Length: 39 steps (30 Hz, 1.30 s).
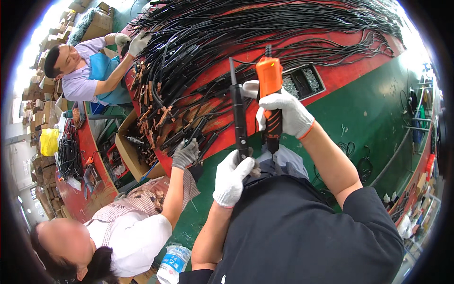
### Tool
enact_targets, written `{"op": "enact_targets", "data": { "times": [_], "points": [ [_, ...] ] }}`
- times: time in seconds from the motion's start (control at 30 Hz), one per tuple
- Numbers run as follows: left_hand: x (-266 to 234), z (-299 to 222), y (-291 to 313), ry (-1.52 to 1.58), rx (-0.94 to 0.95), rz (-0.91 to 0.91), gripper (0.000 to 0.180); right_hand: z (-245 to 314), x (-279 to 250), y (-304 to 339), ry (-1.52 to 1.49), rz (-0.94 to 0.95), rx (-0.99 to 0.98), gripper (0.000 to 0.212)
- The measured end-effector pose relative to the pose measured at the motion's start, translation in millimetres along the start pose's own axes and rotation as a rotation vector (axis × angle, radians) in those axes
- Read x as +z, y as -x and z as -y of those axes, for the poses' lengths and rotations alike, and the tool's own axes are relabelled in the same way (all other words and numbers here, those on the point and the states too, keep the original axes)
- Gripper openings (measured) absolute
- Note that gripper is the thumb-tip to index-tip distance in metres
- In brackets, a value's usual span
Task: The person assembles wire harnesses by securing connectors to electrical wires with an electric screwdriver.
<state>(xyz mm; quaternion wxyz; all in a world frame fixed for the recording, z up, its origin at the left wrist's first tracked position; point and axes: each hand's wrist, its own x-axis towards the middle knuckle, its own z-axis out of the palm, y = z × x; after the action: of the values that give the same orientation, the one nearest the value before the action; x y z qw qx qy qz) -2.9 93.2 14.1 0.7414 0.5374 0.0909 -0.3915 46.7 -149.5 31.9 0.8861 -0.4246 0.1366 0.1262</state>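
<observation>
The left grip [231, 180], white-gloved, is closed around the lower end of a black tubular handle [240, 118], held in front of the person's torso. The right grip [289, 112], also gloved, is wrapped around an orange-and-black electric screwdriver [269, 75] just beside the handle, its bit pointing toward the person. Beyond them, a compartmented tray [323, 85] of small metal parts sits near the edge of the red table [347, 78], alongside bundled black cables [302, 21]. Leftward, a co-worker's grey-gloved hand [185, 154] is at more black handles, near a cardboard box [124, 152].
</observation>
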Motion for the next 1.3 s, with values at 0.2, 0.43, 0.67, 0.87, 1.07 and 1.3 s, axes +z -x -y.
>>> {"op": "enact_targets", "data": {
  "times": [0.2,0.43,0.67,0.87,1.07,1.3],
  "points": [
    [6.8,-1.7,1.6,-0.190,-0.144,-0.024,0.030,-19.9,5.0,-7.9,-0.034,0.049,0.012,0.060],
    [7.5,1.9,5.8,-0.124,-0.156,0.015,0.031,-17.6,9.2,-9.8,-0.011,0.024,0.104,0.057],
    [15.9,-9.5,1.3,0.532,-0.252,-0.061,0.064,-24.5,19.4,-11.1,-0.114,0.008,0.101,0.050],
    [8.2,-7.9,-21.8,0.716,-0.242,0.014,0.057,-24.0,26.9,5.1,-0.057,-0.038,0.050,0.048],
    [-1.7,-8.5,-26.8,0.687,-0.165,-0.132,0.052,-0.4,22.8,51.7,0.060,-0.097,-0.229,0.042],
    [11.9,-13.7,-28.4,0.632,-0.198,-0.195,0.050,-5.5,40.4,51.3,-0.353,0.128,-0.879,0.034]
  ]
}}
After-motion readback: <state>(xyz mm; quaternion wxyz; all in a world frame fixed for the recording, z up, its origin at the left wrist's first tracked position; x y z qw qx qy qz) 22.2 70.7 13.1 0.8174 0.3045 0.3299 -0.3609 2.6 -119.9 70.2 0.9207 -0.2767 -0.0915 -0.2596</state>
